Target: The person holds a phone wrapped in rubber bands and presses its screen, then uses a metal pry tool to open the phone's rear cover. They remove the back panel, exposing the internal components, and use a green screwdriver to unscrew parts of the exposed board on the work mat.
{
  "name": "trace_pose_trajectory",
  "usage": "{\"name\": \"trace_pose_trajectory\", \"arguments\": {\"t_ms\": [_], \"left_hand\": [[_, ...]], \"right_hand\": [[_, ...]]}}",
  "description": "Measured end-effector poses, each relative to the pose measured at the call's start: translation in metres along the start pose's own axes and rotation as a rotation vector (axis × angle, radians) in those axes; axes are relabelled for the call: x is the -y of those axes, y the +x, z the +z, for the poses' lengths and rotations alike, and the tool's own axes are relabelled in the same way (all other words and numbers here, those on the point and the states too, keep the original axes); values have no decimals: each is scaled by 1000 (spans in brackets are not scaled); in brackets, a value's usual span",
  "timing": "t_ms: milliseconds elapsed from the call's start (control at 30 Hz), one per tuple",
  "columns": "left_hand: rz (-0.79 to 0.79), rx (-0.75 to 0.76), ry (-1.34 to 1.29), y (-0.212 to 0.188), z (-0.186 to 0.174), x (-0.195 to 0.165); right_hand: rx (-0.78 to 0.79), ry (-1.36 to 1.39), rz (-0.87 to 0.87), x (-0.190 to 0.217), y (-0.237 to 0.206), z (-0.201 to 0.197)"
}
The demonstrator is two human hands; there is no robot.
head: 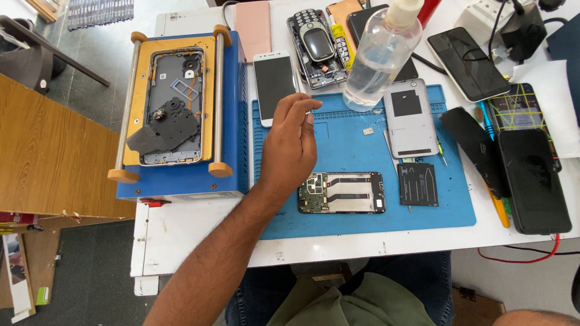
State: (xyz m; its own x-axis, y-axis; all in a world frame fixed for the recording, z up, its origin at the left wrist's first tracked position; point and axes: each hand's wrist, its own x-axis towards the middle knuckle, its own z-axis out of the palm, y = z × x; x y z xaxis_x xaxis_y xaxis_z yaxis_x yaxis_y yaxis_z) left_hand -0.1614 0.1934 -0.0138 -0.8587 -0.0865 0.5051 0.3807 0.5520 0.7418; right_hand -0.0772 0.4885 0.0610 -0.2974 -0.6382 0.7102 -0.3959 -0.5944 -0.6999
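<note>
Nearest me, my left hand (291, 140) hovers above the blue work mat (423, 211) on the white desk (199, 232), fingers loosely curled with thumb and fingertips drawn close together; I cannot tell whether they pinch anything. My right hand is out of view. Just beside the wrist lies an opened phone chassis (342, 193), circuit board showing, its long axis running left to right, the board end toward my hand. To its right sits a small black battery (418, 184) with pale print. Further off, a silver back cover (411, 110) lies lengthwise away from me, and a white smartphone (274, 86) rests at the mat's far-left edge. On the left, a blue separator machine (232, 108) carries a stripped phone frame (175, 107). Beyond, a clear bottle (382, 57) stands holding clear liquid.
</note>
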Motion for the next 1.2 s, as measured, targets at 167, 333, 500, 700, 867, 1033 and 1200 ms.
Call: {"name": "trace_pose_trajectory", "arguments": {"t_ms": [167, 333, 500, 700, 867, 1033, 1200], "left_hand": [[10, -21, -11, 2, -1, -1], [-25, 31, -29, 2, 0, -1], [-18, 15, -1, 1, 1, -1], [-45, 56, 29, 3, 4, -1], [-53, 63, 42, 2, 5, 0], [-45, 64, 47, 1, 6, 1], [-62, 80, 65, 3, 6, 2]], "right_hand": [[-563, -483, 297, -17, -28, -12], [-727, -1159, 937, -63, -38, -24], [-474, -1527, 1204, -89, -36, -19], [-426, -1551, 1226, -98, -29, -13], [-603, -1348, 1350, -83, -24, -20], [-604, -1431, 1078, -80, -13, -46], [-467, -1513, 862, -114, 5, -83]]}}
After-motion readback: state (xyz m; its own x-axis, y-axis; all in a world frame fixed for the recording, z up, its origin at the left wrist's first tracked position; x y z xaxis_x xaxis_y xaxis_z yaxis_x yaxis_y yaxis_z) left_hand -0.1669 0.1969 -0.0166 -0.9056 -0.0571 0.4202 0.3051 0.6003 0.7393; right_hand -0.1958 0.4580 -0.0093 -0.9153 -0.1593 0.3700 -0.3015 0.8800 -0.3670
